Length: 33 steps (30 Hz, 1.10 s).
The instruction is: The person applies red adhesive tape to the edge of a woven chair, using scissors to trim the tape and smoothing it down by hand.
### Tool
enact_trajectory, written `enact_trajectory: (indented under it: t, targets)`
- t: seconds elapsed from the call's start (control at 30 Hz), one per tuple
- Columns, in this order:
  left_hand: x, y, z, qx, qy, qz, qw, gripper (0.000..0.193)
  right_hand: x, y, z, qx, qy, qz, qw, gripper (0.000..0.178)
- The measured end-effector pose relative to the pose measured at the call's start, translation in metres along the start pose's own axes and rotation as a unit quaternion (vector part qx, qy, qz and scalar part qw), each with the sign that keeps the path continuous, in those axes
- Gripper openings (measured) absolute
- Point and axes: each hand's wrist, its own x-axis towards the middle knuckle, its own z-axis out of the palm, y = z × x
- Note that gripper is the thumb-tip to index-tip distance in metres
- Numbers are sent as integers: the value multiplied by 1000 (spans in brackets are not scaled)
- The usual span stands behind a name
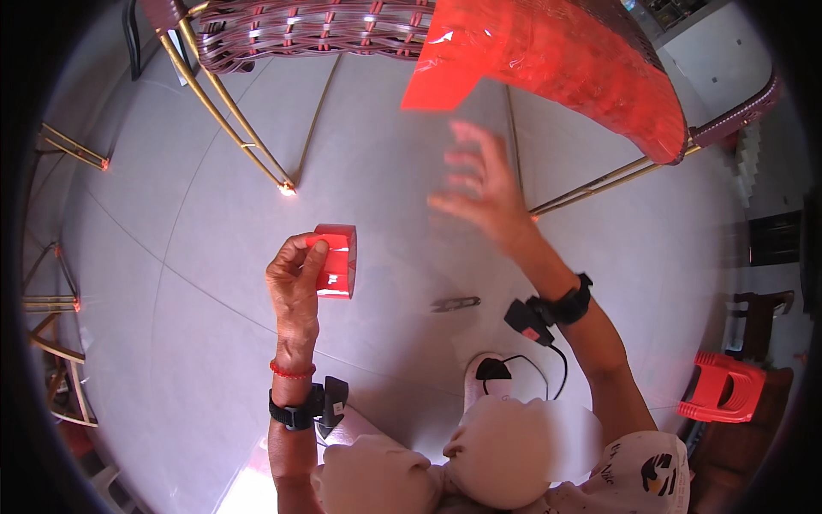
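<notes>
A wide roll of red tape [337, 274] is gripped in my left hand [300, 265], the thumb pressed on its outer face. My right hand [484, 184] is raised below the chair seat, blurred by motion. Its fingers are spread and I see nothing in them. Above it, red tape [548, 64] covers the right part of a woven purple-brown chair seat [312, 34]. One loose-looking flap of that tape hangs down at its left end, apart from my right hand. Small thread snips [455, 304] lie on the floor between my forearms.
The chair stands on thin gold metal legs [231, 116]. A red plastic stool [723, 387] is at the far right. Other chair frames [60, 304] line the left side. My pale shoe [486, 377] is below the snips on the grey floor [205, 240].
</notes>
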Motion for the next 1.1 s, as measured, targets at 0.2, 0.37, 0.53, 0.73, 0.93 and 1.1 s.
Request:
enact_trajectory:
  t: [0.2,0.37,0.53,0.73,0.93,1.1]
  targets:
    - [-5,0,2,-19,-4,5,1000,8,55,-21,16,210,32,-58,976,33]
    - [-8,0,-5,-12,4,-4,1000,9,80,-2,5,206,100,-31,973,11]
    - [-8,-4,-6,-10,7,-24,1000,9,80,-25,15,269,140,9,953,12]
    - [-12,-6,-1,-22,-1,-22,1000,9,82,-29,21,493,97,72,862,18]
    - [-17,-7,-6,-26,-10,-21,999,9,85,-33,26,573,98,79,810,17]
    - [-22,-7,-8,-17,-6,-21,1000,8,87,-34,24,604,117,125,778,19]
